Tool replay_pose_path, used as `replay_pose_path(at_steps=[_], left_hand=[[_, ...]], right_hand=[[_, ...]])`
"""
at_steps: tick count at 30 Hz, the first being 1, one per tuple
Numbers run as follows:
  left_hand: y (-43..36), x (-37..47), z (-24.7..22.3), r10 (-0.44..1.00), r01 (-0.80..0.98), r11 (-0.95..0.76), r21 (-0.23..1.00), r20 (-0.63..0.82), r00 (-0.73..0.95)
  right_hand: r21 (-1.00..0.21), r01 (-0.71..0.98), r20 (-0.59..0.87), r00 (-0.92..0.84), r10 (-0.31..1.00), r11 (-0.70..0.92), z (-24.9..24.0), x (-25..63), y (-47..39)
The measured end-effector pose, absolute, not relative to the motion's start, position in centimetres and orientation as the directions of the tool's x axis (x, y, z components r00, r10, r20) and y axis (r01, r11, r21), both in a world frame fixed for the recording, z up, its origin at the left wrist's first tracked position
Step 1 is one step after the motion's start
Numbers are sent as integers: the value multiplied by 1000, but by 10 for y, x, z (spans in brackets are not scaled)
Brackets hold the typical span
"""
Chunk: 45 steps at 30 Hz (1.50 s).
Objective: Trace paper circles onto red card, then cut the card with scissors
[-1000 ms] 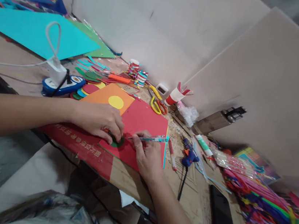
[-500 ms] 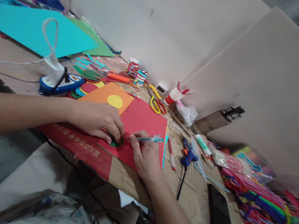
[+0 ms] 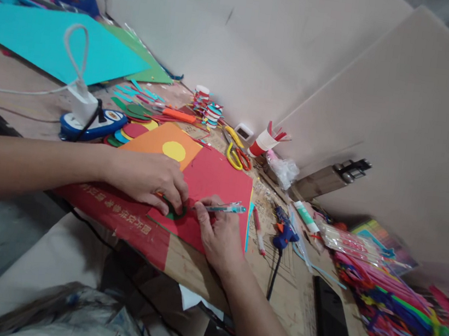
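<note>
A red sheet of paper (image 3: 222, 181) lies on the table in front of me. My left hand (image 3: 156, 181) rests on its left part, with curled fingers and thumb pressing a dark green round piece (image 3: 177, 216) flat against it. The fingers cover part of that piece. In my right hand (image 3: 219, 233) is a pen (image 3: 225, 208) with a clear, teal-tinted barrel, pinched between thumb and fingers. Its tip points left, close to the green piece. Beyond the left hand an orange sheet (image 3: 149, 141) carries a yellow circle (image 3: 174, 151).
Coloured paper discs (image 3: 134, 131) are stacked beside a blue power strip (image 3: 90, 123). Yellow-handled scissors (image 3: 233, 150) and a paper cup (image 3: 263, 143) stand behind the red sheet. To the right are a red pen (image 3: 258, 230), a glue gun (image 3: 284, 231), a phone (image 3: 333, 331) and pipe cleaners (image 3: 403, 318).
The view has shifted very slightly. Both hands, the pen and the green piece keep nearly the same places on the red sheet.
</note>
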<state>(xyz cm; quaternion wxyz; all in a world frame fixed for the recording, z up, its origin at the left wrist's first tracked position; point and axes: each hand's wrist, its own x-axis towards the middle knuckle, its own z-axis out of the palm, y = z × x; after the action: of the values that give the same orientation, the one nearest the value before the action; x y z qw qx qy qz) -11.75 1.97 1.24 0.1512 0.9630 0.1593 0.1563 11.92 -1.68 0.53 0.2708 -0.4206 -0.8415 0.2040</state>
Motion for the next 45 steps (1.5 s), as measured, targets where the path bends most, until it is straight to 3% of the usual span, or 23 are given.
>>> replay_pose_path(at_steps=[12,17,28,35,45], left_hand=[[20,-116,14,368,244,-884,400,272,889],[19,-116,15,369,280,-888,364,203,907],[19,-117,14,365,284,-902,325,221,905],[20,-117,14,363,241,-892,383,285,887],[23,-117,12,359,245,-884,398,242,901]], right_hand=[[-558,596,295,-508,809,578,6,119,-19],[-571,596,265,-517,814,564,7,118,-21],[-559,587,264,-543,797,585,8,117,-23],[-571,572,268,-547,793,588,9,114,-27],[-604,532,278,-558,782,594,10,109,-30]])
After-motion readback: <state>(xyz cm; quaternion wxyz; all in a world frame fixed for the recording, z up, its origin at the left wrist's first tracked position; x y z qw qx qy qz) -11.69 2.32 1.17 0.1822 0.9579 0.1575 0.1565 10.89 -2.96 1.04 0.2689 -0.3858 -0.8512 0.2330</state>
